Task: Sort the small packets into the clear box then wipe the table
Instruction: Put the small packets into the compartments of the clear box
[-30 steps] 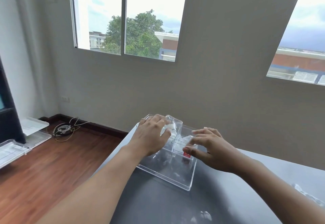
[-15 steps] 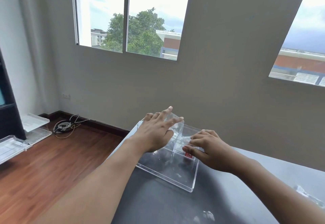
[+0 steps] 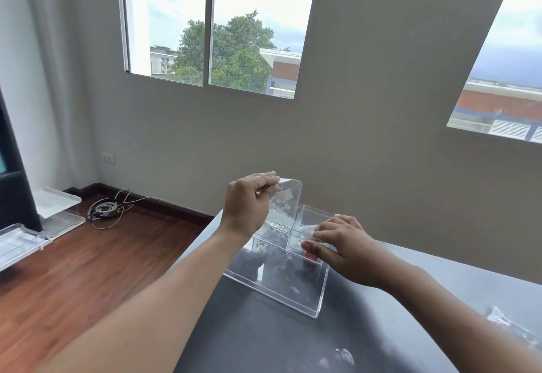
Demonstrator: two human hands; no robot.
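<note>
Left hand [image 3: 249, 205]: I pinch a clear packet [image 3: 286, 199] above the clear box [image 3: 281, 273]; light, floppy, slippery.
Right hand [image 3: 340, 243]: pinching another packet at box rim.

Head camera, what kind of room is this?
Likely a spare room at home or a small office: plain wall with windows, wood floor, loose cables, a grey table.

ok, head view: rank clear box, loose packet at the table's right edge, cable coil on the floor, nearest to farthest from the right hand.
1. clear box: right hand rests on its rim.
2. loose packet: right edge of the table.
3. cable coil: far left, on the floor.
</note>
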